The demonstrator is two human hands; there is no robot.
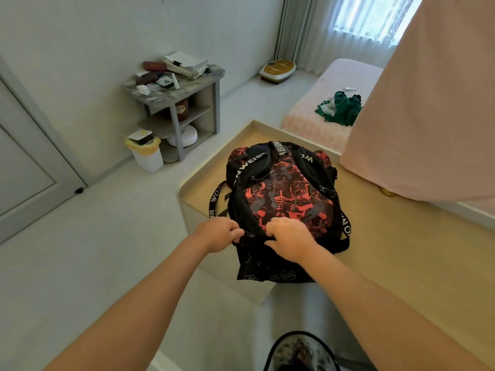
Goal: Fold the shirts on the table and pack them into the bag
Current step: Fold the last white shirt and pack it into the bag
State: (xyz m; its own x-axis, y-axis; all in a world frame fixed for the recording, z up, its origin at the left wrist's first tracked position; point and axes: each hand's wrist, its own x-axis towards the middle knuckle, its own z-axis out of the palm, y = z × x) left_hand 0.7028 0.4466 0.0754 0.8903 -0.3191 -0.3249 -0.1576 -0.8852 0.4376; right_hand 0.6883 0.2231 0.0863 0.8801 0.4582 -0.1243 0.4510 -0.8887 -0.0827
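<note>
The left hand [218, 234] and right hand [290, 241] are curling their fingers into the near black edge of the red-and-black backpack [281, 194], pinching fabric side by side. Beyond these 2 grips, the backpack is lying on the wooden table [388, 250].

The backpack [281, 199] was black with a red-and-grey graphic print, its straps [280, 149] black with white lettering. The table [401, 258] was pale tan. The bedspread [305, 125] was pink and patterned, the garment [344, 109] on it dark green. The white bin [148, 162] had a yellow liner [153, 148].
</note>
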